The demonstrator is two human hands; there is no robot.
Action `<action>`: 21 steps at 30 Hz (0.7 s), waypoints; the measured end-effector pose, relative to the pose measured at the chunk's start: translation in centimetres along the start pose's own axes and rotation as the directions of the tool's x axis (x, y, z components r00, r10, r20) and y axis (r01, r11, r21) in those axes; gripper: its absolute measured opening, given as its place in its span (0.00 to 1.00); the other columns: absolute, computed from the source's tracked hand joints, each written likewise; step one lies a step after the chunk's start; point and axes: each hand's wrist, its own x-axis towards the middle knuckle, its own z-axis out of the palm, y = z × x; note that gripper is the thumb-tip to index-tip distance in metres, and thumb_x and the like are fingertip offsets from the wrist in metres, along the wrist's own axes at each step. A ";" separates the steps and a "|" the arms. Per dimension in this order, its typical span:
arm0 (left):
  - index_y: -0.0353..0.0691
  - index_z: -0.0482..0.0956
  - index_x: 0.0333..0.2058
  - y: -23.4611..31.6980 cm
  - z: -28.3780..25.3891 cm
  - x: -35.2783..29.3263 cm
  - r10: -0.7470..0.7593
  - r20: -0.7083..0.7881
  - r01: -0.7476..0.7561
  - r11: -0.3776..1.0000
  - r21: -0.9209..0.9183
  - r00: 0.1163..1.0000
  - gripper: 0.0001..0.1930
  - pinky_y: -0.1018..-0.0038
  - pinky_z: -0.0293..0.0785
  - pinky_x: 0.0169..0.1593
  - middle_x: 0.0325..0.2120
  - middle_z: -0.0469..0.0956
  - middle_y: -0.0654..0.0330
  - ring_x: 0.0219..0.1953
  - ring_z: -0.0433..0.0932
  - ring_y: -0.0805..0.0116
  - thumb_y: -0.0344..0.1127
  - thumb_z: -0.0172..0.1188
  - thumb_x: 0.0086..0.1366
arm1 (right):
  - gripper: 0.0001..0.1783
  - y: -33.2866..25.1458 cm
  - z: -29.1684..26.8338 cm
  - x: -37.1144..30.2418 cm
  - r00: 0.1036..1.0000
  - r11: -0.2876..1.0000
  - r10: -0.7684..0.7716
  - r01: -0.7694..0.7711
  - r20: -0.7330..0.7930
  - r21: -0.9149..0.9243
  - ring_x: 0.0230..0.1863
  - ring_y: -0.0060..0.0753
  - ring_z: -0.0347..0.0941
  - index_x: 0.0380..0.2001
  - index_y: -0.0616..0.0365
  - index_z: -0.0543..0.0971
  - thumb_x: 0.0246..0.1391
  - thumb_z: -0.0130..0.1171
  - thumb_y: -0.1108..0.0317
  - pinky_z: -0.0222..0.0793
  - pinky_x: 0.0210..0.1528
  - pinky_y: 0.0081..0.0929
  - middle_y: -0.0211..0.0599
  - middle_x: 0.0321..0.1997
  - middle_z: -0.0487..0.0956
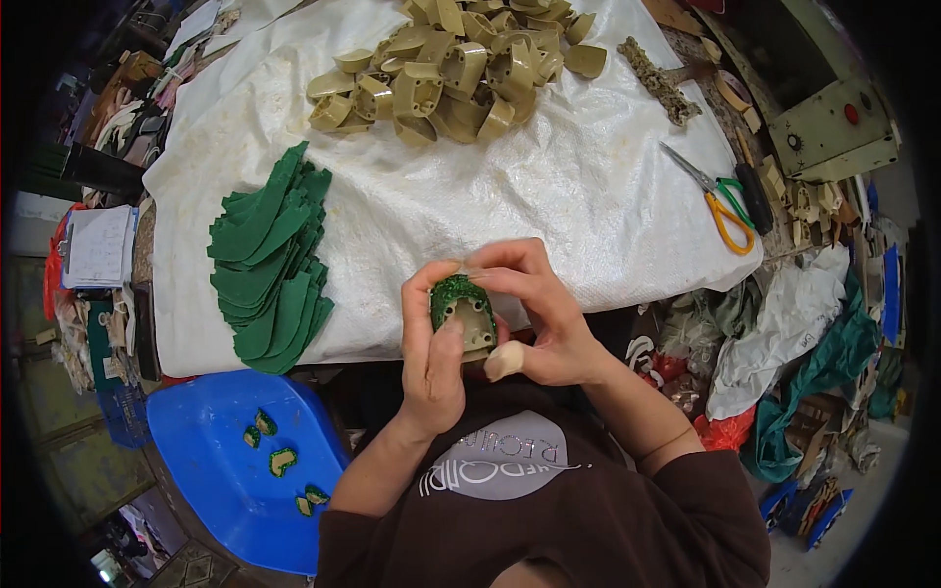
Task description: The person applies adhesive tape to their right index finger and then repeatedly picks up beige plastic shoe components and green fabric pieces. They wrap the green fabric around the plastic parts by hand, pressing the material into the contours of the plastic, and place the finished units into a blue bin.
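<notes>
Close to my body, at the near edge of the white sheet, both hands hold a shoe heel point(477, 328). Its hollow beige side with small holes faces up, and glittery green covering wraps its rim. My left hand point(431, 367) grips its left side, with the thumb on the beige face. The fingers of my right hand point(549, 328) press the covering at the far rim; a pale cover sits on that thumb. To the left lies a fanned stack of cut green pieces point(270, 260). A pile of bare tan heels point(461, 73) occupies the far side.
White woven sheeting point(392, 206) covers the table. Orange-and-green-handled scissors point(720, 201) lie at the right, near a dark-handled tool point(753, 196). A blue plastic seat-shaped tub point(225, 490) at lower left holds several green-covered heels point(282, 462). Bags and scraps point(774, 333) crowd the right.
</notes>
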 end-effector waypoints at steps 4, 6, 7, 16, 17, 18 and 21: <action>0.40 0.39 0.64 0.4 0.7 0.2 0.143 0.160 -0.121 0.983 -0.138 0.977 0.38 0.73 0.72 0.39 0.47 0.67 0.52 0.41 0.72 0.68 0.61 0.35 0.66 | 0.16 -1.8 -0.5 0.6 0.874 0.750 0.446 -0.482 0.193 0.453 0.41 0.24 0.69 0.44 0.55 0.74 0.57 0.52 0.58 0.70 0.22 0.15 0.30 0.43 0.67; 0.36 0.41 0.64 0.8 1.7 0.3 0.129 0.090 -0.133 0.990 0.043 0.988 0.45 0.74 0.69 0.46 0.51 0.64 0.50 0.47 0.70 0.65 0.69 0.31 0.63 | 0.14 -1.5 -0.5 1.9 0.818 0.634 0.507 -0.567 0.271 0.526 0.39 0.21 0.70 0.41 0.55 0.75 0.58 0.50 0.59 0.68 0.15 0.11 0.31 0.42 0.67; 0.35 0.42 0.64 1.0 2.1 0.4 0.156 0.059 -0.162 0.980 0.113 0.986 0.45 0.74 0.68 0.48 0.52 0.63 0.49 0.49 0.69 0.65 0.69 0.32 0.63 | 0.11 -0.2 -0.2 1.3 0.833 0.663 0.459 -0.552 0.307 0.505 0.36 0.22 0.71 0.37 0.56 0.75 0.57 0.51 0.61 0.68 0.12 0.12 0.33 0.42 0.68; 0.33 0.53 0.59 -0.7 2.1 0.6 0.282 -0.149 -0.258 0.953 0.161 0.948 0.30 0.70 0.65 0.54 0.50 0.64 0.51 0.50 0.68 0.65 0.50 0.39 0.68 | 0.16 0.4 1.7 -0.6 0.960 0.837 0.265 -0.278 0.097 0.471 0.57 0.35 0.60 0.49 0.55 0.72 0.60 0.48 0.63 0.53 0.61 0.30 0.38 0.51 0.68; 0.34 0.53 0.59 -0.7 2.1 0.7 0.270 -0.194 -0.248 0.960 0.129 0.943 0.28 0.70 0.65 0.54 0.49 0.65 0.51 0.49 0.68 0.66 0.47 0.40 0.68 | 0.18 -0.1 1.9 -0.8 0.946 0.805 0.313 -0.311 0.083 0.506 0.58 0.35 0.60 0.52 0.56 0.70 0.61 0.47 0.63 0.52 0.61 0.30 0.38 0.52 0.67; 0.34 0.54 0.59 -0.5 2.0 0.7 0.244 -0.212 -0.227 0.969 0.100 0.946 0.27 0.70 0.65 0.53 0.48 0.65 0.52 0.49 0.69 0.66 0.46 0.40 0.68 | 0.20 -0.6 2.2 -1.0 0.930 0.768 0.359 -0.341 0.076 0.542 0.59 0.35 0.59 0.55 0.56 0.68 0.61 0.46 0.63 0.52 0.62 0.29 0.38 0.53 0.67; 0.35 0.57 0.58 -0.4 1.9 0.8 0.251 -0.261 -0.232 0.967 0.100 0.932 0.24 0.72 0.66 0.51 0.46 0.66 0.54 0.46 0.69 0.69 0.42 0.40 0.67 | 0.22 -1.0 2.6 -1.3 0.941 0.821 0.333 -0.318 0.053 0.474 0.57 0.36 0.62 0.58 0.58 0.64 0.62 0.42 0.68 0.55 0.59 0.28 0.39 0.51 0.67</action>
